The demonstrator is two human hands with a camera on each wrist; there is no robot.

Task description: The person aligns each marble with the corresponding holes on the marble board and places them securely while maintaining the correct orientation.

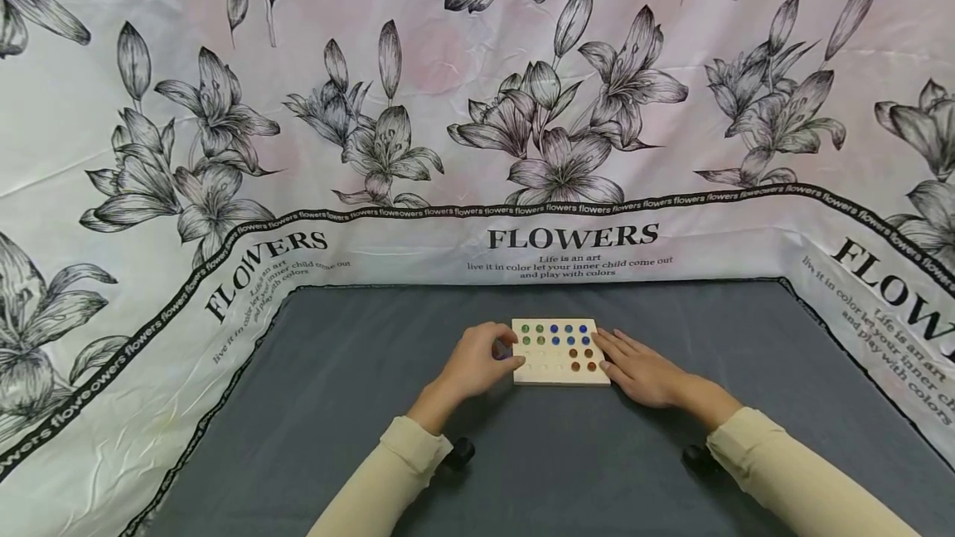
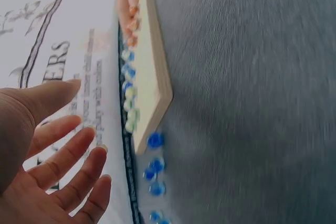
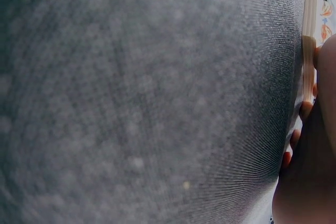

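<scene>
A pale wooden board (image 1: 548, 374) lies flat on the dark cloth, with rows of glass marbles in its pits. Green marbles (image 1: 533, 335) are at its far left, blue marbles (image 1: 569, 335) at its far right, and reddish-brown marbles (image 1: 583, 360) at its near right. Bare pits show at the near left. My left hand (image 1: 477, 361) is at the board's left edge, thumb and fingers apart; its fingers look loosely spread in the left wrist view. My right hand (image 1: 643, 370) rests along the right edge with fingers extended. Loose blue marbles (image 2: 156, 164) lie beside the board.
A grey cloth (image 1: 358, 371) covers the table. Behind and at both sides hangs a white flower-printed curtain (image 1: 418, 259). A small black device (image 1: 460, 454) sits by the left cuff, and another black device (image 1: 699, 460) by the right cuff.
</scene>
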